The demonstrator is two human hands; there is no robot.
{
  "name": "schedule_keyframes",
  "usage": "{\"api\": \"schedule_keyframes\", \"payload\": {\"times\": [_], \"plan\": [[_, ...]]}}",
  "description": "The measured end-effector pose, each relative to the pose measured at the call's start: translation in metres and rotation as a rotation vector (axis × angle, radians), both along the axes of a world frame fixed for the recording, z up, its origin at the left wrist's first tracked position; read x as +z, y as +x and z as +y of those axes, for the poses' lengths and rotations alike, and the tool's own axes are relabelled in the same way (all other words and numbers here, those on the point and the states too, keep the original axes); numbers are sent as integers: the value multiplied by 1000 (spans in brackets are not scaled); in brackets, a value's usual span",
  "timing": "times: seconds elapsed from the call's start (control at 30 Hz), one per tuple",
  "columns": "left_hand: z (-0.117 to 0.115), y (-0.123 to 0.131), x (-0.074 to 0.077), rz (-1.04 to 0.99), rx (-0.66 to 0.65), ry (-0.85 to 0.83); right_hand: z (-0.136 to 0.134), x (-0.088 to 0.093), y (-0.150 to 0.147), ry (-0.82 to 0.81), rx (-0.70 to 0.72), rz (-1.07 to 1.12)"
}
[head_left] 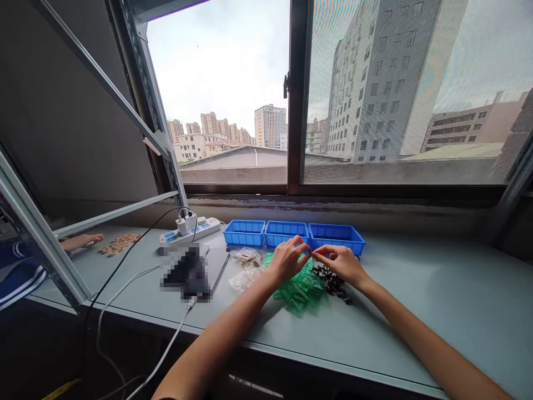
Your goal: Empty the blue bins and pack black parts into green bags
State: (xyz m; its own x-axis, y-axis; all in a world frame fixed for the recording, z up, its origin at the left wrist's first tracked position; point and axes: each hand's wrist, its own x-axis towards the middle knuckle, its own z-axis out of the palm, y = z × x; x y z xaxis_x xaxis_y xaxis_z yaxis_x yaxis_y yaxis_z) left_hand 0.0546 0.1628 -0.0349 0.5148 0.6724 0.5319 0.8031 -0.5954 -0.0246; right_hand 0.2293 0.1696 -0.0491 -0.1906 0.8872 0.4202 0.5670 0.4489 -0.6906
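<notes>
My left hand (287, 259) and my right hand (339, 264) meet fingertip to fingertip above a heap of green plastic bags (300, 293). Both are closed in a pinch. A tiny dark piece shows at the right fingertips; what the left fingers grip is too small to make out. Under and beside my right hand lies a pile of small black parts (335, 283). To the left of the green bags are clear plastic packets (245, 278) with pale contents. Just behind my hands stand three blue bins in a row: left (244, 238), middle (277, 240) and right (345, 244).
A white power strip (208, 226) with plugs sits left of the bins. A blurred-out dark object (189, 275) lies near a cable (177, 333) hanging over the table edge. Beyond a metal frame (137, 119), another person's hand (85, 240) is by small wooden pieces (119, 244).
</notes>
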Motion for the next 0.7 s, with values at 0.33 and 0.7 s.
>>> {"api": "schedule_keyframes", "payload": {"times": [0.33,0.7], "plan": [[-3,1,3,16,22,-14,-1,0,-1,-9,36,31],[-1,0,2,4,-29,-6,0,2,-1,-7,59,74]]}}
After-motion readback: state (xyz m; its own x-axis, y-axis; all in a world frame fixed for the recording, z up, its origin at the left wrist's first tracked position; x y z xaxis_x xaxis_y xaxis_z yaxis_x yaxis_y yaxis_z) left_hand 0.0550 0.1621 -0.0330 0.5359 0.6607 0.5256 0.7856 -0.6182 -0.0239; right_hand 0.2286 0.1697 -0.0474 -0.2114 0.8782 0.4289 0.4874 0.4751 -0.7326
